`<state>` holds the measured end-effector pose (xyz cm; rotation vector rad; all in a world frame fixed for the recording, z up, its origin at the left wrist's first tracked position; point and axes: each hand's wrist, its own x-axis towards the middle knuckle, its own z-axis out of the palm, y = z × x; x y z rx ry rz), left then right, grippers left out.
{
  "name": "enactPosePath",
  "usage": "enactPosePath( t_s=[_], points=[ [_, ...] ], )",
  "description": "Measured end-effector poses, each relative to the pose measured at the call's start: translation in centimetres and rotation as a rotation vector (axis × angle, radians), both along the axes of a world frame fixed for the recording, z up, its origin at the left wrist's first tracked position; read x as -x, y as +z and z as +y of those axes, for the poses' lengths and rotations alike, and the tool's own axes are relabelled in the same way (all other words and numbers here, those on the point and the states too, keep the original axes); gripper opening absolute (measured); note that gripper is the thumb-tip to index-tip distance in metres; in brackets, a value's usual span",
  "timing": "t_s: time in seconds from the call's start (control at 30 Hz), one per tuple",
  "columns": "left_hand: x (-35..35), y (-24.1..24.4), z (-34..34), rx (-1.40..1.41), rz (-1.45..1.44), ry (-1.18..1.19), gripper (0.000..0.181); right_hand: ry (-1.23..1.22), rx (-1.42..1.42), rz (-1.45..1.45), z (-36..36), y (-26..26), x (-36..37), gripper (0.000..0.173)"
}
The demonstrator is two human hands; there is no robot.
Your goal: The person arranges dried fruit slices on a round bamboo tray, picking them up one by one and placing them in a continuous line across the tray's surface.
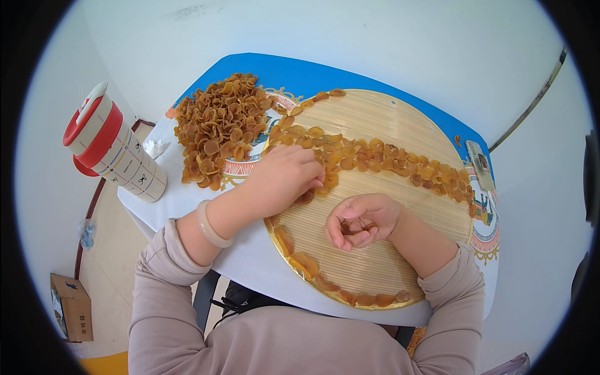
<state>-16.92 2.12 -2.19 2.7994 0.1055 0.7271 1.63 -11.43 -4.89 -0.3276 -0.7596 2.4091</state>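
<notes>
A round tray of thin bamboo-like slats (375, 262) with a gold rim lies before me. Thin amber-brown dried slices (375, 157) form a band of several rows across it, and more follow its left and lower rim. My left hand (293, 176), with a pale bangle at the wrist, reaches over the left end of the band. Its bunched fingertips touch slices there; whether one is pinched between them is hidden. Over the bare slats, my right hand (365, 220) is palm up, its curled fingers around a few brown slices (351, 227).
A large heap of slices (222, 122) sits left of the tray on a white and blue patterned tablecloth (290, 65). A red-and-cream tumbler (122, 150) stands at the left, near crumpled tissue (153, 148). A phone-like object (480, 165) lies right. A cardboard box (72, 307) is on the floor.
</notes>
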Motion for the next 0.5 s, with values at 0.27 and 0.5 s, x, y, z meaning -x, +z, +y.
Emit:
enactPosePath(
  t_s=[0.27, 0.5],
  points=[
    [0.5, 0.5, -0.7, 0.297, 0.055, 0.078, 0.011, -0.006, 0.011, 0.000, 0.0, -0.2, -0.1, 0.038],
    [0.3, 0.6, -1.3, 0.280, 0.098, 0.163, 0.012, -0.012, 0.013, 0.001, 0.0, -0.2, -0.1, 0.039]
  ],
)
